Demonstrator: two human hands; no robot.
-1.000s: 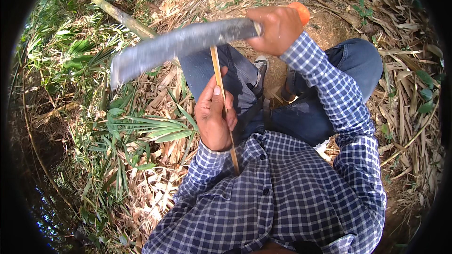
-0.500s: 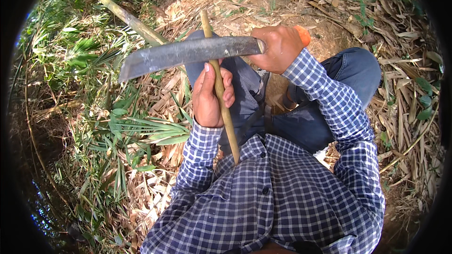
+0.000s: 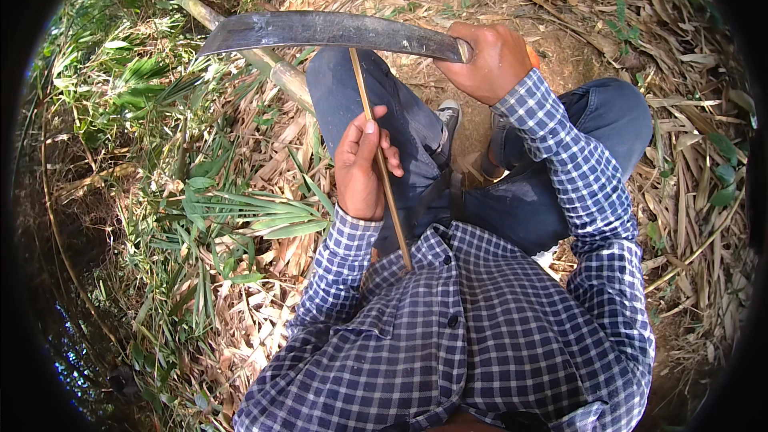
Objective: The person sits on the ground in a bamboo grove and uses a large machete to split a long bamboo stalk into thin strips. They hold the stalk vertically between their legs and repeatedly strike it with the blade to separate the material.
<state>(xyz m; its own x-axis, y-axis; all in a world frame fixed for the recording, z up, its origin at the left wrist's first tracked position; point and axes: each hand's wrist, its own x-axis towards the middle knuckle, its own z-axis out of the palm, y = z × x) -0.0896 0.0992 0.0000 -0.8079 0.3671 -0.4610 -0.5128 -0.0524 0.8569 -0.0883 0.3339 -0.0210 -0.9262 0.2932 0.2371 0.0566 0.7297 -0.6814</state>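
Observation:
My right hand [image 3: 492, 64] is closed round the handle of a machete [image 3: 328, 30]. A bit of orange handle shows behind the fist, and the long dark blade reaches out to the left. A thin bamboo strip [image 3: 389, 196] is gripped between the thumb and fingers of my left hand [image 3: 362, 176]. The strip slants from my shirt front up to the blade, which hides its far end; whether the two touch I cannot tell. Below the blade, my left hand is near my bent left knee.
A bamboo pole [image 3: 189, 5] lies slanting at the far left, its near end beside my left knee [image 3: 336, 84]. Dry leaves and husks [image 3: 696, 232] litter the ground on both sides. Green plants [image 3: 272, 216] grow on the left. My crossed legs and shoes occupy the middle.
The machete has moved away from me along the strip, toward its far end. The strip has turned in my left hand and now shows a narrow edge.

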